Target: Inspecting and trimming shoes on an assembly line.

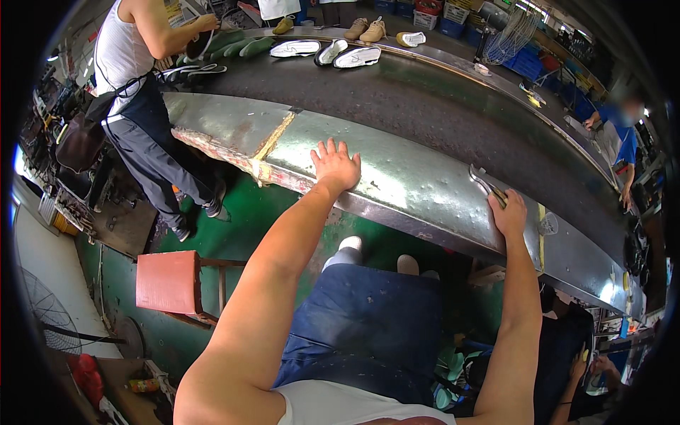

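Observation:
My left hand [335,166] lies flat, fingers spread, on the dented metal ledge [418,180] that borders a dark conveyor belt [425,99]. It holds nothing. My right hand [507,212] rests on the same ledge further right and grips a pair of metal pliers [486,183], whose jaws point up and left over the ledge. Several white shoes and soles [333,52] lie on the belt far from both hands, near its upper end.
A person in a white sleeveless top [124,49] works at the belt's far left end, holding a shoe. Another person in blue [623,138] stands at the right. A red stool [168,281] sits on the green floor to my left. Crates line the back.

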A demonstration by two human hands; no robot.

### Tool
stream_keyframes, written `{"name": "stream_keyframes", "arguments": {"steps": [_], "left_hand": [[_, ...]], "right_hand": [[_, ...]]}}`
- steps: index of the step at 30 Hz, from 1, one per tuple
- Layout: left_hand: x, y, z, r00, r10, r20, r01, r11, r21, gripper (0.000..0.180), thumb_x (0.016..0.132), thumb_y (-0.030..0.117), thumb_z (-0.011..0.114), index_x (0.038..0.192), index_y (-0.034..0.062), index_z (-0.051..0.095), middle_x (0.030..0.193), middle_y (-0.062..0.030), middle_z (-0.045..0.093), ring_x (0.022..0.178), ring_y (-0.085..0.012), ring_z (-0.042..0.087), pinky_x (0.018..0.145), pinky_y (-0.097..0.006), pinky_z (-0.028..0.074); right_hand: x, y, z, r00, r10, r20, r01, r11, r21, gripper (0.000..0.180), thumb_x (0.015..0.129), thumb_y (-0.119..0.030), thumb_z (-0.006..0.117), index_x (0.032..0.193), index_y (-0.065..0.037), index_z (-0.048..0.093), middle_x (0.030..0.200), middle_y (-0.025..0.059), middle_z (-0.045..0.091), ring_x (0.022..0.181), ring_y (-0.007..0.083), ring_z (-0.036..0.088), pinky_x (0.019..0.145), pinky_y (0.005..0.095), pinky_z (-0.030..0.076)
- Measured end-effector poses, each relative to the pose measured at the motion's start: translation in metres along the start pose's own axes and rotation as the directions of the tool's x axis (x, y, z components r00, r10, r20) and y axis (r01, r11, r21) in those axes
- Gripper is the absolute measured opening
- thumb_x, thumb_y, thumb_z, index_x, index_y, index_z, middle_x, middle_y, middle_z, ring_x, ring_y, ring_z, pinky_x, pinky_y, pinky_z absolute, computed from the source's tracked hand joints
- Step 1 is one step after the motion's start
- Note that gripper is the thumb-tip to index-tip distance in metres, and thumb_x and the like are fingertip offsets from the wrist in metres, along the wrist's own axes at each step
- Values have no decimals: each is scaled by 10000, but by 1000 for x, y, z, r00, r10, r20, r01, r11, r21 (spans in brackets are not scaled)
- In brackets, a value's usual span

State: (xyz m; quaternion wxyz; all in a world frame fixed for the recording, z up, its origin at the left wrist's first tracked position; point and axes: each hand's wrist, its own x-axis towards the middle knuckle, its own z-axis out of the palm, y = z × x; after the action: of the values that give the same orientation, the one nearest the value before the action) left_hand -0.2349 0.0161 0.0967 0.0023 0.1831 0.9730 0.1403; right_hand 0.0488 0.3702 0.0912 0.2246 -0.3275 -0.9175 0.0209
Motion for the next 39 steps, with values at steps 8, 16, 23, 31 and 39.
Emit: {"name": "stream_keyframes", "arguments": {"steps": [8, 16, 23, 31, 39], "left_hand": [[1, -2, 4, 1000, 4, -12, -4, 1000, -6, 632, 997, 449, 406, 1486, 48, 398, 1605, -199, 270, 1503, -410, 172, 1209, -577, 108], [1, -1, 5, 1000, -1, -12, 1, 1000, -8, 628, 1001, 445, 406, 1488, 50, 395, 1604, -197, 269, 1503, -409, 172, 1213, -571, 107], [1, -1, 3, 1000, 16, 6, -16, 1000, 2, 638, 1007, 449, 385, 1501, 45, 376, 1612, -204, 251, 1506, -421, 158, 1213, -574, 101], [1, -7, 10, 998, 61, -16, -61, 998, 16, 668, 992, 451, 414, 1497, 17, 358, 1598, -246, 250, 1493, -465, 160, 1210, -589, 111], [1, -11, 9, 988, 148, 46, -149, 989, 13, 696, 1007, 421, 416, 1507, -45, 288, 1587, -315, 195, 1494, -490, 111, 1210, -594, 84]], "right_hand": [[-1, 0, 0, 1000, -2, 5, 2, 1000, 18, 682, 859, -560, 649, 1229, 13, 633, 1345, 208, 594, 1315, 375, 492, 1111, 464, 355], [0, 3, 2, 1000, -13, -27, 14, 1000, 6, 680, 850, -555, 661, 1217, 16, 638, 1327, 210, 605, 1296, 371, 509, 1101, 460, 369], [0, 8, 6, 997, -54, -58, 55, 998, 13, 627, 854, -519, 676, 1183, 14, 645, 1290, 211, 623, 1258, 378, 534, 1078, 461, 389], [-5, 9, 3, 997, -66, -36, 67, 997, 41, 558, 871, -445, 684, 1169, 24, 636, 1293, 215, 616, 1244, 392, 536, 1064, 470, 401], [-2, 12, 6, 995, -99, 13, 98, 994, 56, 536, 893, -371, 680, 1223, 40, 587, 1338, 227, 579, 1272, 418, 504, 1096, 484, 368]]}}
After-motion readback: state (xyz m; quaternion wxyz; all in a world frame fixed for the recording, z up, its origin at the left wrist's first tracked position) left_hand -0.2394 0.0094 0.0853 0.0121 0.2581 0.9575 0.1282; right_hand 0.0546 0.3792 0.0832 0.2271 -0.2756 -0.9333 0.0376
